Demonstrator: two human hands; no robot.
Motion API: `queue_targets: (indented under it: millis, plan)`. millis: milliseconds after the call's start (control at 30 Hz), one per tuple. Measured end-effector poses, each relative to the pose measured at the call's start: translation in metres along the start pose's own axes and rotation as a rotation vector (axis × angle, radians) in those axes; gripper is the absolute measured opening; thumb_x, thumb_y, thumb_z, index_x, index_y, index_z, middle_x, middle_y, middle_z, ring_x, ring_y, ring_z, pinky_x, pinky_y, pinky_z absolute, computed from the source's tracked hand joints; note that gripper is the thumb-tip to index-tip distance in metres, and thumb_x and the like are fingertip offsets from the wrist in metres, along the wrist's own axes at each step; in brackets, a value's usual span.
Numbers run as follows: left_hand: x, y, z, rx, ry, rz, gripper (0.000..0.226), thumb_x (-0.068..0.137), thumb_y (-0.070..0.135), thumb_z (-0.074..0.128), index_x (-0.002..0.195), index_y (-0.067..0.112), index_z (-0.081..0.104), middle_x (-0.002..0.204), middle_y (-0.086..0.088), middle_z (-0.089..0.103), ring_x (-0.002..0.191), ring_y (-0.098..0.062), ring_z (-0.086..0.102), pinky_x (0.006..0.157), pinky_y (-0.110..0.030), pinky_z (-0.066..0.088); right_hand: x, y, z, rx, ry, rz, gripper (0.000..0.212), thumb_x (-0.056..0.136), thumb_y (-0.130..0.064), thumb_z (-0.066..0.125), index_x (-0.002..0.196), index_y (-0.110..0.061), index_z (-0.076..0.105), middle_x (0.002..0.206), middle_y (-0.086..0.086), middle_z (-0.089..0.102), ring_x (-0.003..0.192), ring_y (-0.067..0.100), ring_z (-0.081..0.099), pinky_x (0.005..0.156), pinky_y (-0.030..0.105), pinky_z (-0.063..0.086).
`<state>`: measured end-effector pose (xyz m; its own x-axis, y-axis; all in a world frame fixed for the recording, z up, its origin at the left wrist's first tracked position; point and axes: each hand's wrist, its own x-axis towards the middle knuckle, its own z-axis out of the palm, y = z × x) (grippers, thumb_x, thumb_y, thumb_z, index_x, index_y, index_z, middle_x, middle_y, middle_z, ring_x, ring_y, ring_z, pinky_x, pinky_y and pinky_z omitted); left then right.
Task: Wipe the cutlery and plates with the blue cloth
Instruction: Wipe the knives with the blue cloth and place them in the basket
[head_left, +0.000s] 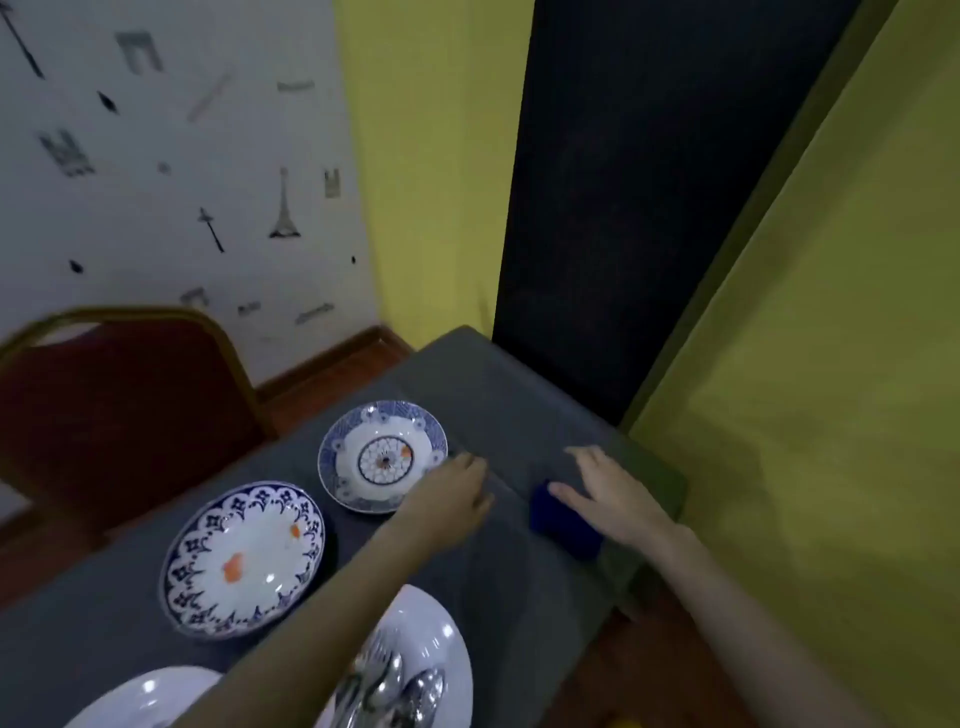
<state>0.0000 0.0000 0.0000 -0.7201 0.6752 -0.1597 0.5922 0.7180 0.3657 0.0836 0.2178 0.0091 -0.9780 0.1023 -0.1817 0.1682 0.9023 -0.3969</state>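
Note:
A folded blue cloth (563, 525) lies on the grey table near its right edge. My right hand (610, 493) hovers over it with fingers spread and straight, holding nothing. My left hand (449, 496) reaches across the table beside a small blue-patterned bowl (382, 454), fingers loosely bent; the blur hides whether it touches the bowl. A larger blue-rimmed plate (241, 558) with orange smears sits to the left. Spoons and a fork (387, 686) lie in a white plate (441, 639) at the bottom, partly behind my left forearm.
Another white plate (150, 696) shows at the bottom left. A red chair with a gold frame (119, 410) stands at the table's far left side. The grey table (493, 395) ends close to a yellow wall (810, 415) on the right.

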Motion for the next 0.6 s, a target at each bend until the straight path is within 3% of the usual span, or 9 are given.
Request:
queue_targets:
  millis: [100, 200, 300, 400, 467, 600]
  plan:
    - [-0.005, -0.011, 0.047, -0.030, -0.092, -0.096, 0.027, 0.096, 0.027, 0.046, 0.110, 0.005, 0.050, 0.120, -0.014, 0.050, 0.114, -0.030, 0.048, 0.090, -0.041, 0.043, 0.005, 0.025, 0.038, -0.007, -0.072, 0.013, 0.060, 0.094, -0.050, 0.044, 0.142, -0.016, 0.031, 0.141, 0.003, 0.038, 0.126, 0.017, 0.040, 0.100, 0.032, 0.039]
    - [-0.009, -0.023, 0.083, -0.052, -0.131, -0.152, 0.027, 0.095, 0.027, 0.046, 0.112, 0.006, 0.050, 0.122, -0.013, 0.048, 0.116, -0.030, 0.046, 0.093, -0.042, 0.045, 0.008, 0.042, 0.072, -0.086, -0.095, -0.006, 0.060, 0.094, -0.046, 0.048, 0.144, -0.017, 0.030, 0.146, 0.004, 0.033, 0.132, 0.018, 0.033, 0.106, 0.032, 0.032]
    - [-0.008, -0.034, 0.101, -0.065, -0.080, -0.186, 0.034, 0.094, 0.024, 0.047, 0.123, 0.006, 0.051, 0.133, -0.014, 0.045, 0.122, -0.033, 0.045, 0.100, -0.040, 0.042, 0.019, 0.051, 0.089, -0.180, -0.036, -0.045, 0.068, 0.093, -0.043, 0.051, 0.148, -0.019, 0.021, 0.153, 0.009, 0.021, 0.140, 0.024, 0.019, 0.112, 0.038, 0.020]
    - [-0.007, -0.043, 0.114, -0.047, -0.117, -0.221, 0.044, 0.093, 0.023, 0.048, 0.135, 0.008, 0.045, 0.149, -0.012, 0.033, 0.132, -0.032, 0.036, 0.106, -0.040, 0.038, 0.031, 0.057, 0.103, -0.305, -0.118, -0.033, 0.080, 0.089, -0.047, 0.055, 0.150, -0.025, 0.009, 0.155, 0.015, 0.012, 0.142, 0.032, 0.012, 0.114, 0.047, 0.017]
    - [-0.006, -0.046, 0.117, -0.028, -0.086, -0.218, 0.045, 0.093, 0.022, 0.048, 0.136, 0.011, 0.044, 0.151, -0.009, 0.030, 0.133, -0.030, 0.035, 0.105, -0.040, 0.041, 0.035, 0.062, 0.109, -0.418, -0.137, -0.035, 0.083, 0.085, -0.048, 0.060, 0.150, -0.030, 0.011, 0.153, 0.019, 0.018, 0.139, 0.037, 0.019, 0.111, 0.053, 0.021]
    - [-0.006, -0.044, 0.115, -0.096, -0.021, -0.165, 0.052, 0.090, 0.019, 0.051, 0.140, 0.011, 0.041, 0.156, -0.009, 0.026, 0.138, -0.030, 0.033, 0.109, -0.042, 0.039, 0.040, 0.067, 0.103, -0.463, -0.010, 0.036, 0.075, 0.077, -0.043, 0.071, 0.142, -0.033, 0.035, 0.132, 0.019, 0.046, 0.116, 0.039, 0.046, 0.092, 0.056, 0.040]
